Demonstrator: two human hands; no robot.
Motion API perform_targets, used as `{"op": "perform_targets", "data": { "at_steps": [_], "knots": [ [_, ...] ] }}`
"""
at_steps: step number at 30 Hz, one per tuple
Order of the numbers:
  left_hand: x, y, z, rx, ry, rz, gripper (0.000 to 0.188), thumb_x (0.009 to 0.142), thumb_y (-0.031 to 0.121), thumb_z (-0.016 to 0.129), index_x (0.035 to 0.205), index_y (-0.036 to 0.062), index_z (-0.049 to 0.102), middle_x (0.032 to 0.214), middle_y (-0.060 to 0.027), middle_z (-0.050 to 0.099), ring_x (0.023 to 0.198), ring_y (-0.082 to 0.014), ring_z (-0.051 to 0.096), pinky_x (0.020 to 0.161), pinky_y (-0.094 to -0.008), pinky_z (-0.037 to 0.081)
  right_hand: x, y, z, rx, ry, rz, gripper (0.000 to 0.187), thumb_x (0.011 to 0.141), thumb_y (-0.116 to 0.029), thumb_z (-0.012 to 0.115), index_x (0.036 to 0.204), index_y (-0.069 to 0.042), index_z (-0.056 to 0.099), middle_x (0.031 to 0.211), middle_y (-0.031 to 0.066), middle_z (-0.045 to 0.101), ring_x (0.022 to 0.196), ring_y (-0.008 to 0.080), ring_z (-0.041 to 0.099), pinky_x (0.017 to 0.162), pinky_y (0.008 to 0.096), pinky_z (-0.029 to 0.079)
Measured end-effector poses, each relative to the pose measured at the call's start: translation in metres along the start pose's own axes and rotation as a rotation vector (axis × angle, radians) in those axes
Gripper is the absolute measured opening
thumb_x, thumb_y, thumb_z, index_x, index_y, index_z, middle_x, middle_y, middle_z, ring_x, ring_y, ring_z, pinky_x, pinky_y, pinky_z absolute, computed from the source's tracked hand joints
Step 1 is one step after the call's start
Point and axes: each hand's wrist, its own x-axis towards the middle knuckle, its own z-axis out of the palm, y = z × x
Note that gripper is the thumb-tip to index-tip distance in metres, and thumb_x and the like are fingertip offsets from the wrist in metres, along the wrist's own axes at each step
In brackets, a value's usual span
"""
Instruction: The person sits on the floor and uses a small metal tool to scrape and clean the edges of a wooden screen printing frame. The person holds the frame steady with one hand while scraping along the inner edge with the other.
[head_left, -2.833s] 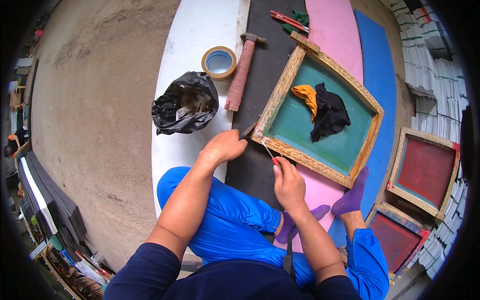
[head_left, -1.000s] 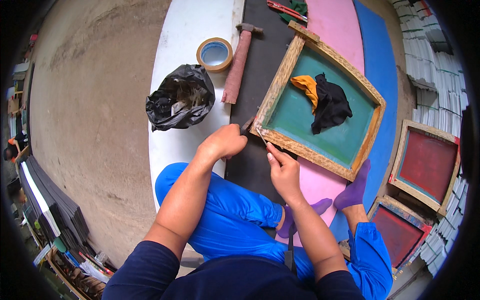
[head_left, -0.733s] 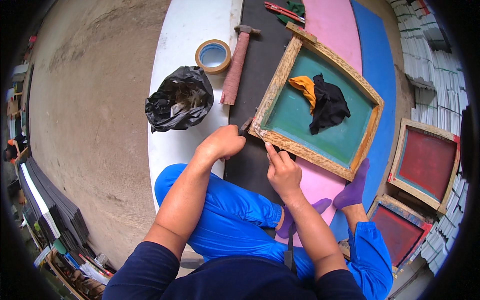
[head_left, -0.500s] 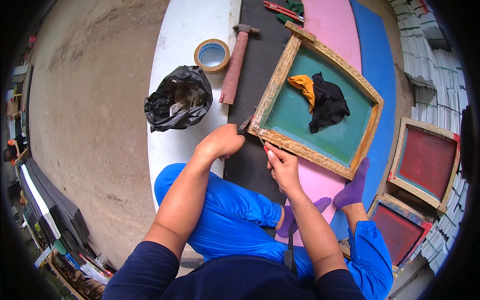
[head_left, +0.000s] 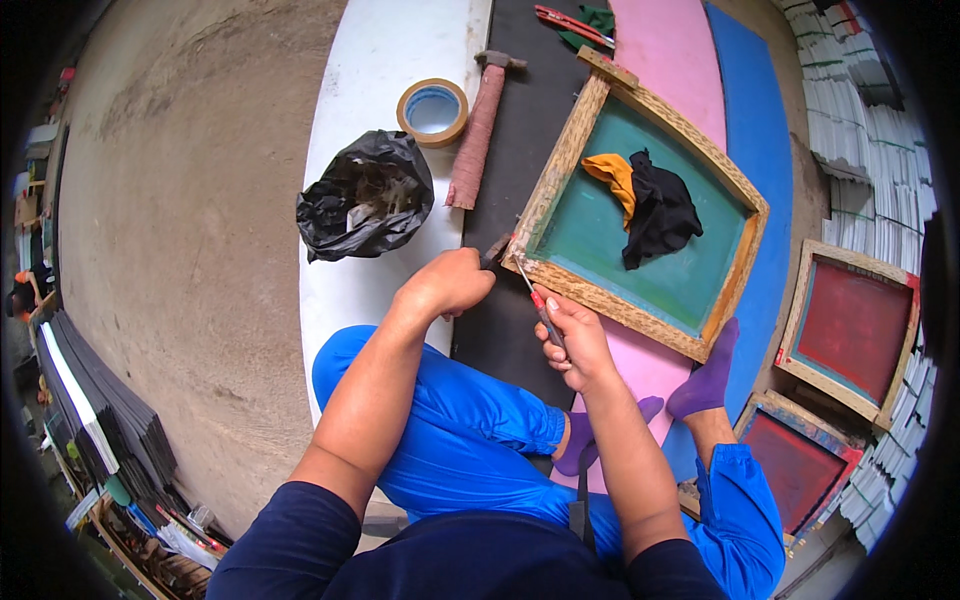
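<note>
My left hand [head_left: 457,283] is closed round a dark-handled tool [head_left: 494,251] with a short metal end, its kind unclear, beside the near left corner of a wooden screen-printing frame [head_left: 610,310]. In my right hand [head_left: 577,340] is a screwdriver [head_left: 546,316] with a red and black handle, the fingers wrapped about the grip. Its thin shaft points up-left and its tip meets the pale, chipped wood at that same corner. On the frame's green mesh [head_left: 580,235] lie a black cloth [head_left: 660,210] and an orange cloth [head_left: 612,180].
Left of the frame are a hammer with a wrapped handle [head_left: 477,140], a roll of brown tape [head_left: 459,125] and a black plastic bag [head_left: 330,225] holding scraps. A red-handled tool [head_left: 572,25] rests at the far side. Two red-meshed frames [head_left: 850,325] stand at right, near stacked white sheets [head_left: 835,120].
My right hand has turned and shifted slightly down-right, so more of the screwdriver's handle shows. The left hand has barely moved. The whole view has shifted slightly.
</note>
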Motion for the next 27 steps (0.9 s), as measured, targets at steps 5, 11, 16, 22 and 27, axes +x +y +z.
{"op": "perform_targets", "data": {
  "at_steps": [5, 11, 16, 22, 27],
  "knots": [
    [-0.004, 0.004, -0.002, 0.005, 0.011, -0.009, 0.033, 0.081, 0.017, 0.05, 0.08, -0.0121, 0.065, 0.065, -0.0228, 0.067, 0.057, -0.0327, 0.069, 0.056, -0.0442, 0.056, 0.002, 0.012, -0.001, -0.969, 0.312, -1.045, 0.025, 0.097, -0.016, 0.066, 0.12, -0.014, 0.075, 0.075, 0.0087, 0.064, 0.066, 0.0253, 0.066, 0.059, 0.039, 0.051],
    [-0.001, 0.0, -0.002, 0.032, 0.003, 0.002, 0.034, 0.081, 0.018, 0.05, 0.074, -0.0116, 0.066, 0.065, -0.0247, 0.067, 0.058, -0.0341, 0.069, 0.059, -0.0452, 0.056, -0.014, -0.001, 0.007, -1.247, 0.462, -0.897, 0.028, 0.091, -0.016, 0.07, 0.119, -0.02, 0.076, 0.075, 0.0078, 0.062, 0.068, 0.0302, 0.065, 0.06, 0.0416, 0.052],
    [0.001, 0.0, 0.0, 0.04, 0.023, 0.008, 0.034, 0.08, 0.018, 0.05, 0.073, -0.0117, 0.065, 0.066, -0.0252, 0.067, 0.058, -0.0345, 0.069, 0.058, -0.0456, 0.055, -0.019, 0.012, 0.011, -1.351, 0.505, -0.928, 0.032, 0.089, -0.017, 0.072, 0.12, -0.022, 0.075, 0.076, 0.0058, 0.059, 0.064, 0.0272, 0.064, 0.058, 0.0396, 0.053],
    [-0.001, 0.0, 0.0, 0.035, 0.04, 0.011, 0.034, 0.08, 0.018, 0.05, 0.075, -0.0118, 0.066, 0.067, -0.0257, 0.067, 0.058, -0.0349, 0.069, 0.058, -0.0454, 0.055, -0.017, 0.011, 0.017, -1.431, 0.56, -0.983, 0.035, 0.087, -0.016, 0.073, 0.121, -0.023, 0.075, 0.075, 0.0046, 0.057, 0.063, 0.0249, 0.064, 0.057, 0.0375, 0.053],
    [-0.002, 0.001, -0.002, 0.046, 0.028, 0.002, 0.034, 0.08, 0.017, 0.05, 0.081, -0.0128, 0.066, 0.071, -0.027, 0.068, 0.061, -0.0354, 0.07, 0.059, -0.0454, 0.056, -0.011, -0.004, 0.016, -1.487, 0.526, -1.005, 0.033, 0.089, -0.018, 0.071, 0.121, -0.023, 0.075, 0.076, 0.0055, 0.058, 0.063, 0.0259, 0.065, 0.056, 0.0386, 0.053]
  ]
}}
